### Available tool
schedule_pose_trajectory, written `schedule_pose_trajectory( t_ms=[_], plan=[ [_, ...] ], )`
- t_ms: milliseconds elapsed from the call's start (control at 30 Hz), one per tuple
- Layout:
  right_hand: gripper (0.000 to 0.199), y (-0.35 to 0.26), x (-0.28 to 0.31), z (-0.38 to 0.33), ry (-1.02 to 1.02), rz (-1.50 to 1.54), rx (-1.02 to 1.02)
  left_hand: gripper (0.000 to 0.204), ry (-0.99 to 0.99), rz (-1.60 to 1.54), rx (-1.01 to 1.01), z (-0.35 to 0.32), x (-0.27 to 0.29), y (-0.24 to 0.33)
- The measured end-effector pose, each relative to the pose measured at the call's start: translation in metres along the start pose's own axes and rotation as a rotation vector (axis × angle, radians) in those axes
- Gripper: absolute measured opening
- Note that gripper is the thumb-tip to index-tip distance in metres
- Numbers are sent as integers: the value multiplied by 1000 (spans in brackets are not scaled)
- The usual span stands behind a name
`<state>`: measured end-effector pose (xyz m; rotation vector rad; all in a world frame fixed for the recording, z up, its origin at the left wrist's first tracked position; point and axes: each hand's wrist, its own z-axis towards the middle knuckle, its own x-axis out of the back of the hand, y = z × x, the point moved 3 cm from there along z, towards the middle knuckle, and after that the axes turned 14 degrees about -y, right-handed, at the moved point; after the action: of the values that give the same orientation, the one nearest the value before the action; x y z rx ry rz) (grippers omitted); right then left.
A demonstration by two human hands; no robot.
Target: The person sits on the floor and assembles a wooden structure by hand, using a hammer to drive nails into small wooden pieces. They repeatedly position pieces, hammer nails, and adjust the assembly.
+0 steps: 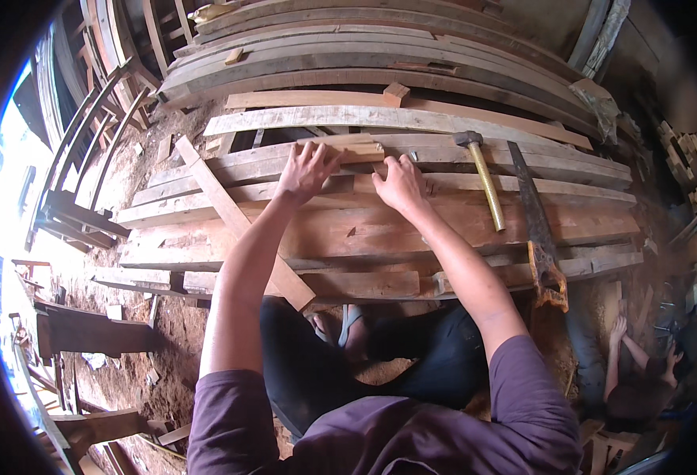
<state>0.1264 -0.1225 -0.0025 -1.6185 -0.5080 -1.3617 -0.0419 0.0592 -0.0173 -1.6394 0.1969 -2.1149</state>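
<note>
- Your short wood strip lay in front of you, past the wide reddish beam, on top of the grey planks near the middle of the pile.
- Its long side ran from left to right, much the same way as the long planks under it. It did not point at your body.
- Your left hand was the nearer one. It was over the left part of the strip, with its fingers spread on the wood. You could not tell from this view if the thumb pinched it from below.
- Your right hand was just beside the strip's right end, a little closer to you than that end. Its fingers were bent. You could not tell if it touched the strip or held some small thing.
- Your two hands were apart, with the bare end of the strip showing between them.
- The hammer lay to the right of your right hand, with its head away from you and its yellow handle toward you.
- The handsaw lay past the hammer, farther right, with its handle near your right arm.
- A slanting board crossed the planks on your left, near your left forearm.
</note>
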Motion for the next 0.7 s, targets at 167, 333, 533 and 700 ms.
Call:
schedule_pose_trajectory(
  t_ms=[167,333,533,700],
  plan=[
    [52,0,-4,3,86,80,-43,76,-54,36,-31,9,-5,-7],
    [55,2,-6,-3,127,18,0,66,-67,-220,-146,6,12,-20],
    [74,0,-14,-5,162,-57,-4,82,-167,-357,-23,34,14,-28],
    [86,7,-8,-20,50,-42,0,86,-307,-355,-53,56,11,-16]
  ],
)
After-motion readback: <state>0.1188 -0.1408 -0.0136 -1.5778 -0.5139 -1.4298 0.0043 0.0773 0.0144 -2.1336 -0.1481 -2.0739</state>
